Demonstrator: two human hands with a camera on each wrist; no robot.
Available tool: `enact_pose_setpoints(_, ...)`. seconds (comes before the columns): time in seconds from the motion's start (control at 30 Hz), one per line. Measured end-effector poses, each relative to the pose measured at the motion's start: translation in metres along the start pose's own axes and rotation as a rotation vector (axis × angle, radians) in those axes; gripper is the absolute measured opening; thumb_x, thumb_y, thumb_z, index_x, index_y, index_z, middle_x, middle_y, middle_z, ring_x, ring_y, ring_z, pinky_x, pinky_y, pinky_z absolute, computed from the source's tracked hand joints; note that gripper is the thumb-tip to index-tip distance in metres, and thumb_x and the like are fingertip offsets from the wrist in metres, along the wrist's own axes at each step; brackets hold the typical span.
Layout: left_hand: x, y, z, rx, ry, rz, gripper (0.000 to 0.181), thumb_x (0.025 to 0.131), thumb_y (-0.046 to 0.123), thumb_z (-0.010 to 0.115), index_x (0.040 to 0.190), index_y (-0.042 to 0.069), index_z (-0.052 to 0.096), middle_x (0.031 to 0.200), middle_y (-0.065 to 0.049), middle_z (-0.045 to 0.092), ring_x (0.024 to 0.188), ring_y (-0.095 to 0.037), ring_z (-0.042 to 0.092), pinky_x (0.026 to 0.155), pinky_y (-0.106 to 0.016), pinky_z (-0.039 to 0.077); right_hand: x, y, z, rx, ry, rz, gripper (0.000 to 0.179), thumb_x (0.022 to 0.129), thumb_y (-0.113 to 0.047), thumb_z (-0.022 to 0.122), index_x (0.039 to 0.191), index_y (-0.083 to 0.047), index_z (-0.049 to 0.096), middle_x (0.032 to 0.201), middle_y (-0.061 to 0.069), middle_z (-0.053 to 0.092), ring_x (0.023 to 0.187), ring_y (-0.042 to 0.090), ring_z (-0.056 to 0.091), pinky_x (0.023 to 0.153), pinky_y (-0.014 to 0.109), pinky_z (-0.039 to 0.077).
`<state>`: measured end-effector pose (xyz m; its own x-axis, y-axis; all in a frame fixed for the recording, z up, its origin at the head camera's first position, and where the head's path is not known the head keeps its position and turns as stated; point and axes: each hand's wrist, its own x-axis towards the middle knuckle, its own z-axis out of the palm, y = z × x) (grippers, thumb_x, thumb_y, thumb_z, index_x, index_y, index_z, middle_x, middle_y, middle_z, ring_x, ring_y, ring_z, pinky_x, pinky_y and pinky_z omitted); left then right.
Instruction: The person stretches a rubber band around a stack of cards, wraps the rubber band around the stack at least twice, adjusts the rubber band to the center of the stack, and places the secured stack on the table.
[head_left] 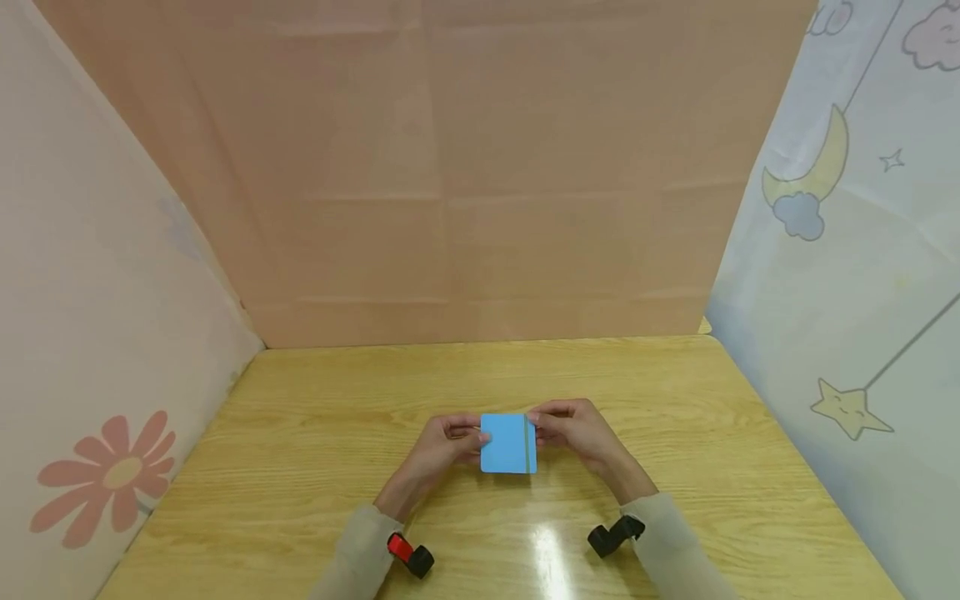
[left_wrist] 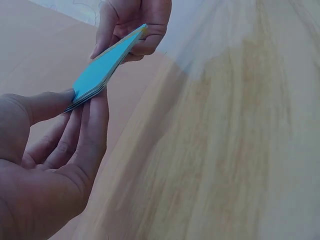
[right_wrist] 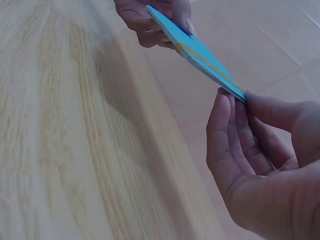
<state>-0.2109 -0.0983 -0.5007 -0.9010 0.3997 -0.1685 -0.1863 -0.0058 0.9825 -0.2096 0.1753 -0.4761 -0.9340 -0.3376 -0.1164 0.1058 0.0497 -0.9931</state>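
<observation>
We see a thin blue round-cornered square stack (head_left: 502,444), layered at its edge, crossed by a narrow yellow band (head_left: 527,443). The left hand (head_left: 441,442) pinches the stack's left side, the right hand (head_left: 579,430) its right, above the glossy wood-grained table (head_left: 300,467). Behind the stack we find a creased tan sheet (head_left: 480,175).

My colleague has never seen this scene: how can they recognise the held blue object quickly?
Above the yellowish wood-grain table, find the person's left hand and right hand. Both pinch a thin, light-blue square pad between them. Unlike the black wrist devices, it has a narrow yellowish band near one edge.
</observation>
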Motion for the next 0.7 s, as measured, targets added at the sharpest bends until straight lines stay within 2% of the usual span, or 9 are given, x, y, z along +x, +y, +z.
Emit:
enact_pose_setpoints(0.2, -0.0041, -0.0029, 0.0014, 0.016, -0.009, 0.006, 0.036, 0.102, 0.016, 0.071, 0.131, -0.005, 0.069, 0.106, -0.008, 0.081, 0.09, -0.014, 0.078, 0.081, -0.033, 0.068, 0.0003, 0.0016, -0.0004, 0.025, 0.009, 0.007, 0.036, 0.102, -0.02, 0.071, 0.123, 0.009, 0.071, 0.096, -0.002, 0.076, 0.084, 0.014, 0.075, 0.086, 0.037, 0.067)
enact_pose_setpoints(0.37, -0.0065, -0.0032, 0.0028, 0.017, 0.014, 0.015, 0.032, 0.102, 0.013, 0.071, 0.127, -0.007, 0.071, 0.097, -0.006, 0.08, 0.083, -0.013, 0.077, 0.079, -0.034, 0.068, 0.0008, 0.0007, -0.0011, 0.035, 0.004, 0.023, 0.035, 0.103, -0.018, 0.07, 0.124, 0.01, 0.07, 0.097, 0.0, 0.077, 0.086, 0.015, 0.076, 0.087, 0.038, 0.067)
enact_pose_setpoints(0.6, -0.0065, -0.003, 0.0033, 0.012, 0.025, 0.022, 0.029, 0.099, 0.007, 0.073, 0.122, -0.01, 0.073, 0.096, -0.01, 0.081, 0.079, -0.014, 0.077, 0.069, -0.027, 0.066, 0.0054, -0.0033, -0.0079, -0.076, -0.052, 0.06, 0.036, 0.103, -0.018, 0.07, 0.123, 0.012, 0.071, 0.098, 0.006, 0.079, 0.086, 0.017, 0.076, 0.088, 0.041, 0.067)
enact_pose_setpoints(0.7, -0.0062, -0.002, 0.0037, 0.014, 0.021, 0.026, 0.027, 0.099, 0.005, 0.073, 0.12, -0.011, 0.073, 0.091, -0.008, 0.081, 0.075, -0.012, 0.076, 0.067, -0.026, 0.066, 0.0081, -0.0054, -0.0101, -0.105, -0.07, 0.07, 0.034, 0.102, -0.018, 0.071, 0.12, 0.011, 0.073, 0.097, 0.007, 0.079, 0.084, 0.018, 0.077, 0.085, 0.041, 0.068)
